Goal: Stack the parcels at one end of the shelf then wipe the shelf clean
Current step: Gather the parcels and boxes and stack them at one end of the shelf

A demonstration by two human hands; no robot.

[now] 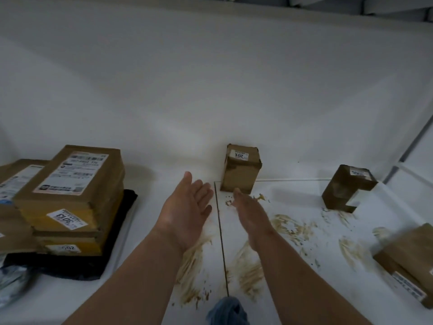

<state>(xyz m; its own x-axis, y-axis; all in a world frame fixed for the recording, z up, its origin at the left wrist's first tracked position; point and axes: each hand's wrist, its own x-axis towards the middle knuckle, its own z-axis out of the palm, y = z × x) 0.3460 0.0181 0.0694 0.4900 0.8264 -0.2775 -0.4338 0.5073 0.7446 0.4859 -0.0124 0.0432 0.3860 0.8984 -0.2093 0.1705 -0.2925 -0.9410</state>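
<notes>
Blue cloth (pixel 226 309) lay at shelf (pixel 150 289) front edge; left hand (pixel 187 205) and right hand (pixel 251 213) reached, fingers straight, empty, toward small parcel (pixel 240 168) at back edge; parcel stack (pixel 70 198) at left end.

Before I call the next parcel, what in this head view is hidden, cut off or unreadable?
- Parcel at the right edge: cut off by the frame.
- Left stack: its left half runs past the frame edge; label print is blurred.
- Blue cloth: cut off by the bottom edge.
- Shelf beneath both forearms: hidden, so smears there are unseen.
</notes>
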